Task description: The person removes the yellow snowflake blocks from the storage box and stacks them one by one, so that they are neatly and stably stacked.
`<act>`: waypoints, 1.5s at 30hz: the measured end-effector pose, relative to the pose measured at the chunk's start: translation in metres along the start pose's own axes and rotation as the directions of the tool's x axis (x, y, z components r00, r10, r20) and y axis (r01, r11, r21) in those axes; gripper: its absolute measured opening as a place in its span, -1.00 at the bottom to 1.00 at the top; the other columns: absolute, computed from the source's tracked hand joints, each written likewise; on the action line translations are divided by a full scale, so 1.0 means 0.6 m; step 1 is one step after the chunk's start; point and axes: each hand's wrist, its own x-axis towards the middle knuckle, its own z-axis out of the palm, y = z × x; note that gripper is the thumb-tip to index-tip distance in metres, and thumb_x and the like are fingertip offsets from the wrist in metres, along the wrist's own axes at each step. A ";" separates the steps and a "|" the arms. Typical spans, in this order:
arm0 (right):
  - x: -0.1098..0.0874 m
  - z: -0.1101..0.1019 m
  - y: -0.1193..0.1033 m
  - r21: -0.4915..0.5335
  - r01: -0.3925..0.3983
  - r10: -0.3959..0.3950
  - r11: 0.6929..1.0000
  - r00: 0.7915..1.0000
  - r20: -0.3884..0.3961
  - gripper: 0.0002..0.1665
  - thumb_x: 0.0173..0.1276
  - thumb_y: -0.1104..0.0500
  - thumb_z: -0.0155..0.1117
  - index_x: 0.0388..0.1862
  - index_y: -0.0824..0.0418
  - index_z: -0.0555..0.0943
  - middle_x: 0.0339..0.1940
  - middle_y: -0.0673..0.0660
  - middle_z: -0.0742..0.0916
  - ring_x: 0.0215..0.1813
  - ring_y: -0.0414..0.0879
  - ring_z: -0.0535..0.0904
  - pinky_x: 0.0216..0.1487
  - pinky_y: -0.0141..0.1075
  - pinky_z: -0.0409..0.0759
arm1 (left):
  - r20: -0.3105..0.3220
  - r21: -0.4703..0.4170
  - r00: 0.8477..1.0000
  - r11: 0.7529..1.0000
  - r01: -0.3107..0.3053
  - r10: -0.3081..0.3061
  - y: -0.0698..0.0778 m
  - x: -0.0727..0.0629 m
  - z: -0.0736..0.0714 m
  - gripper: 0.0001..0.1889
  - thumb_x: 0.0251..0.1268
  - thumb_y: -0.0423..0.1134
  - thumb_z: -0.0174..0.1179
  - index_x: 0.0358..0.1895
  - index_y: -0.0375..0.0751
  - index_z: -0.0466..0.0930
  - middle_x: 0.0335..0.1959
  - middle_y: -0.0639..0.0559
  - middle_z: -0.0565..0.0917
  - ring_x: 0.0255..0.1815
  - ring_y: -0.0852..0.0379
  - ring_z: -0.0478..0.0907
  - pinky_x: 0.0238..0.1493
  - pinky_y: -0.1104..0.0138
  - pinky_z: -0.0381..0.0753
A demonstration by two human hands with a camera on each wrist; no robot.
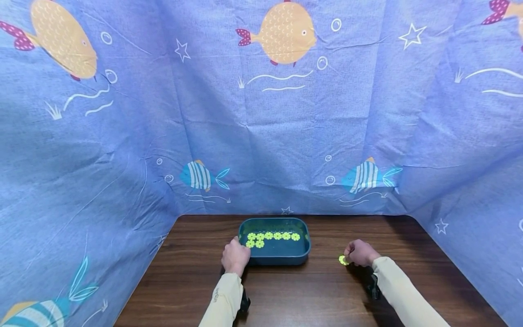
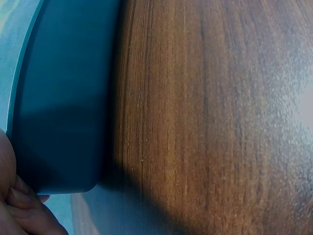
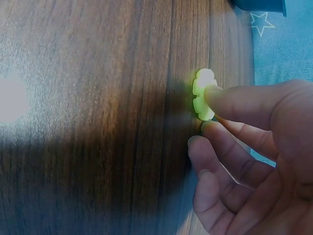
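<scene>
A dark teal tray (image 1: 282, 260) with raised walls stands toward the back of the table. Inside it lie several yellow-green flower-shaped discs (image 1: 278, 236), a full row at the back and a pair below at the left. My left hand (image 1: 236, 256) grips the tray's near left corner; in the left wrist view the thumb and fingers (image 2: 29, 215) are at the wall's end. To the right of the tray, my right hand (image 1: 361, 252) pinches one more flower-shaped disc (image 3: 201, 104) between thumb and fingertips, tilted on edge close to the tabletop.
The brown wood-grain table (image 1: 298, 295) is bounded at the back and sides by a blue fish-print cloth (image 1: 286, 136). Dark devices are strapped at both wrists, beneath pale sleeves (image 1: 402, 286).
</scene>
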 end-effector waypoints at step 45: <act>0.111 0.147 -0.274 -0.404 0.291 -0.275 0.867 0.956 0.098 -0.78 0.27 0.37 0.22 -0.12 0.39 0.69 -0.19 0.27 0.76 -0.24 0.02 0.64 -0.16 -0.11 0.65 | -0.016 -0.002 1.000 1.000 0.000 0.000 0.003 -0.003 -0.002 -0.47 0.19 -0.33 0.17 0.29 -0.31 0.57 0.00 -0.35 0.72 -0.22 -0.30 0.69 -0.26 -0.12 0.65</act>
